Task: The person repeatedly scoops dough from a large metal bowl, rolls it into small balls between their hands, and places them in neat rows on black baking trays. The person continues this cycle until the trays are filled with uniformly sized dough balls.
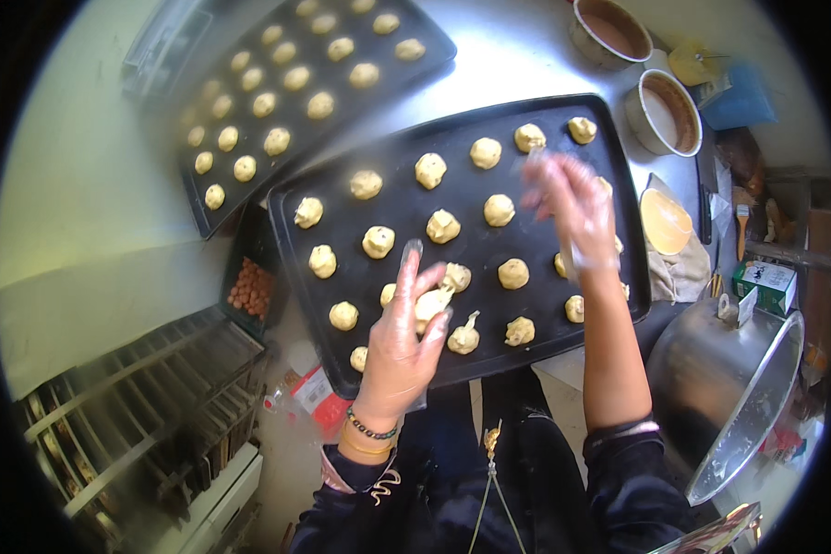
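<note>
Rows of pale dough balls (431,170) with dark specks sit on a black baking tray (401,142) in front of me. My left hand (405,339), in a clear plastic glove, holds a lump of the same dough (432,306) in its palm over the tray's near part, close to a dough ball. My right hand (573,201), gloved too, is over the tray's right side near a dough ball (530,138) in the far row. It is blurred, and whether its fingertips touch that ball or hold a bit of dough cannot be told.
A second black tray (429,73) of dough balls lies at the far left. Round metal pans (663,114), a yellow plastic scraper (666,221) and a cloth (680,270) are at the right. A large metal bowl (713,374) leans at lower right; a metal rack (145,415) stands at lower left.
</note>
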`<state>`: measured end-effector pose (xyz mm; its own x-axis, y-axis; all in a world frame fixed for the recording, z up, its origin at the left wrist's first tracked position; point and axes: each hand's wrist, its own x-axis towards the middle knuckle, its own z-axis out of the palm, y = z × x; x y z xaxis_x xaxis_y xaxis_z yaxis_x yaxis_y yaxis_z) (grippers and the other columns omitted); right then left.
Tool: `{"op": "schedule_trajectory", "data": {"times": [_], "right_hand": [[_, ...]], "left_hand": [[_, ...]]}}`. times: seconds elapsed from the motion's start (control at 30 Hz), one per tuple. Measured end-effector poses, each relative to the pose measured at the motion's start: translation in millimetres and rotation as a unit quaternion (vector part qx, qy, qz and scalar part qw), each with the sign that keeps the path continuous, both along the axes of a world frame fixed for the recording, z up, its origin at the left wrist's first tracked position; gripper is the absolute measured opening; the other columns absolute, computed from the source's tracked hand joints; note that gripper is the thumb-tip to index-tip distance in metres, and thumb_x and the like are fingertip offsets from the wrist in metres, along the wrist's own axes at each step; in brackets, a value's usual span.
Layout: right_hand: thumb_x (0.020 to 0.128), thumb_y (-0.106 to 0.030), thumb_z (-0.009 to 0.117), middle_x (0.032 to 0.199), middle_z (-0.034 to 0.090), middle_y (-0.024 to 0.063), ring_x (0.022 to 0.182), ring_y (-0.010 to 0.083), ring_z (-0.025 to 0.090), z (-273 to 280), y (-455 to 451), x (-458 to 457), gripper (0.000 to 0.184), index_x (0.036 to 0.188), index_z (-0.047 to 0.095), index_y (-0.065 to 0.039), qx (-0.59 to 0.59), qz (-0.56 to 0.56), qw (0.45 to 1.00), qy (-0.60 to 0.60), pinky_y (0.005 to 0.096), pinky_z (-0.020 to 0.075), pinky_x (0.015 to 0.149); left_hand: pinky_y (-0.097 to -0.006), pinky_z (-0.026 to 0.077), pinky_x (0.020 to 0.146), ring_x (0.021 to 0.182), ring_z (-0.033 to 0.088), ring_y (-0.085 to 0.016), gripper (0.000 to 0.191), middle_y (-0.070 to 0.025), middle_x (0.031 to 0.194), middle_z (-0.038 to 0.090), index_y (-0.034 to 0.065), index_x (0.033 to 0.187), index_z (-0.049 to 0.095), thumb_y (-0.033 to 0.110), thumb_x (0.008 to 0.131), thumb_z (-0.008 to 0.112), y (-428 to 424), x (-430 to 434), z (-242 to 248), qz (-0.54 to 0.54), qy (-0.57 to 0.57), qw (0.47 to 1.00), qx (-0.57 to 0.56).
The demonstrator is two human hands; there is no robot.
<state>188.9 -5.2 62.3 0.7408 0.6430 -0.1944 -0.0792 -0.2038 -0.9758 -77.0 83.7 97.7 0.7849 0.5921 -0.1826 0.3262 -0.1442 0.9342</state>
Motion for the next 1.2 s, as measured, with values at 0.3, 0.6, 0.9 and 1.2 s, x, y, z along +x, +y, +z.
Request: {"op": "schedule_trajectory", "data": {"times": [0.3, 0.6, 0.9, 1.2], "right_hand": [[0.098, -0.018, 0.083, 0.101, 0.077, 0.0166, 0.089, 0.0256, 0.077, 6, -32, -125, 0.027, 0.121, 0.083, -0.002, -0.061, 0.150, 0.986, 0.038, 0.0366, 0.0622, 0.080], [0.095, -0.012, 0.085, 0.095, 0.079, 0.0171, 0.086, 0.0330, 0.078, 14, -42, -143, 0.015, 0.107, 0.081, -0.003, -0.107, 0.097, 0.987, -0.072, 0.0405, 0.0618, 0.078], [0.100, -0.005, 0.079, 0.094, 0.079, 0.0069, 0.086, 0.0123, 0.072, 25, -55, -93, 0.011, 0.108, 0.079, 0.003, -0.151, 0.277, 0.932, 0.180, 0.0306, 0.0605, 0.081], [0.109, -0.005, 0.064, 0.122, 0.078, 0.0174, 0.110, 0.0355, 0.076, -38, 20, -3, 0.026, 0.133, 0.075, -0.002, -0.063, -0.003, 0.924, -0.378, 0.0392, 0.0588, 0.098]], "left_hand": [[-0.0443, 0.058, 0.109, 0.131, 0.068, -0.040, 0.079, -0.0245, 0.151, 0.061, -0.0007, 0.163, 0.052, -0.008, 0.089, 0.077, -11, 1, -3, -0.067, 0.033, 0.981, 0.179], [-0.0485, 0.056, 0.100, 0.113, 0.067, -0.041, 0.070, -0.0218, 0.128, 0.070, -0.0006, 0.155, 0.062, 0.003, 0.087, 0.080, -35, -7, -23, -0.065, 0.072, 0.974, 0.206], [-0.0457, 0.056, 0.081, 0.089, 0.070, -0.038, 0.019, -0.0153, 0.092, 0.072, 0.0001, 0.116, 0.078, 0.008, 0.099, 0.077, -13, -7, 1, -0.157, 0.038, 0.985, 0.058], [-0.0233, 0.046, 0.071, 0.084, 0.064, -0.011, 0.028, -0.0077, 0.099, 0.073, -0.0030, 0.114, 0.076, 0.024, 0.108, 0.073, 38, -54, 6, 0.000, -0.072, 0.921, -0.383]]}}
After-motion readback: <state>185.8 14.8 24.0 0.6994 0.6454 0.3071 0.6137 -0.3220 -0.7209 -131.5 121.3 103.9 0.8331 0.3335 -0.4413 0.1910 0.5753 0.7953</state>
